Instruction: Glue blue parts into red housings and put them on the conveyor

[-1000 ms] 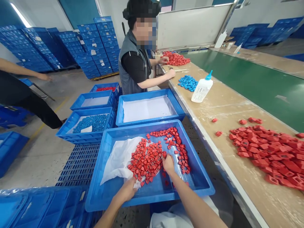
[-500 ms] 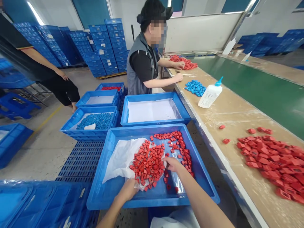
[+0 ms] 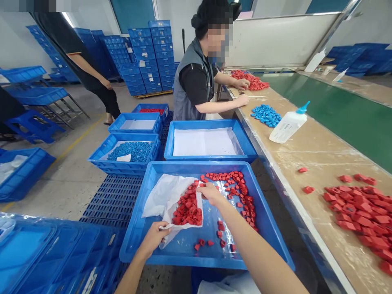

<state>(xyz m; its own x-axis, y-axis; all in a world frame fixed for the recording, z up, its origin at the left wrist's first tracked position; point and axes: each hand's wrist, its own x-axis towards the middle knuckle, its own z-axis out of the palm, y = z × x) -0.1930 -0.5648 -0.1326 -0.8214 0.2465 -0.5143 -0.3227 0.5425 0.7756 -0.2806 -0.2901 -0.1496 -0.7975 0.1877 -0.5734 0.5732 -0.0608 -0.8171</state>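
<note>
A white sheet (image 3: 167,190), thin like paper or cloth, lies partly folded in the blue tray (image 3: 134,232) before me. On it sits a heap of small red plastic pieces (image 3: 187,208). My left hand (image 3: 156,237) pinches the sheet's near left edge. My right hand (image 3: 211,192) grips its right edge, raised beside the heap. More red pieces (image 3: 237,183) are spread along the tray's far and right sides, and several lie near its front wall. The heap's underside is hidden by the sheet.
Behind my tray stands a blue tray (image 3: 170,143) lined with white; left of it, a bin holds blue pieces (image 3: 133,151). On the bench (image 3: 284,163) to the right are red pieces (image 3: 361,212), blue pieces (image 3: 266,116) and a white bottle (image 3: 288,127). A co-worker (image 3: 196,77) sits beyond.
Both hands have lifted the sheet's edges, and the red heap has drawn together toward the left. Several red pieces now lie on the tray floor near the front. The view has shifted left.
</note>
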